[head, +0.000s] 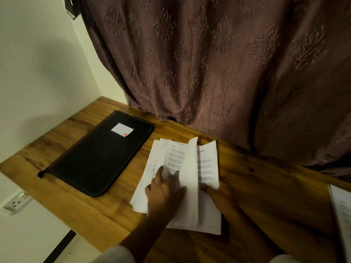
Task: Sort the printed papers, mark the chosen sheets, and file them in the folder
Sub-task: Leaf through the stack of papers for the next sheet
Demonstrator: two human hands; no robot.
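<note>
Sorting looks to be the step in hand. The fingers [159, 174] of the left hand [163, 194] lie spread and fairly straight, pressing flat on the left part of the printed papers [176, 156], with the forefinger pointing away up the page. Just right of those fingers one sheet [190, 168] stands on edge, curved, mid-turn by the look of it. Beyond it the right hand [221, 194] sits at the near right of the stack, fingertips touching the text page there. It is blurred, so I cannot tell whether it pinches the sheets or only rests on them. The papers lie fanned and uneven on the bench [266, 186], directly under both hands. Left of the left fingers, apart from the pile, the black folder [102, 154] lies flat and closed, white label up. Far right of the right fingers, at the frame edge, another printed page [341, 211] lies apart, possibly one picked out. No pen is seen. Next move, by my reckoning: lay the standing sheet over or pull it clear, keeping the rest pinned so the fan does not slide. Marking and filing are not yet begun, and the folder needs opening first.
</note>
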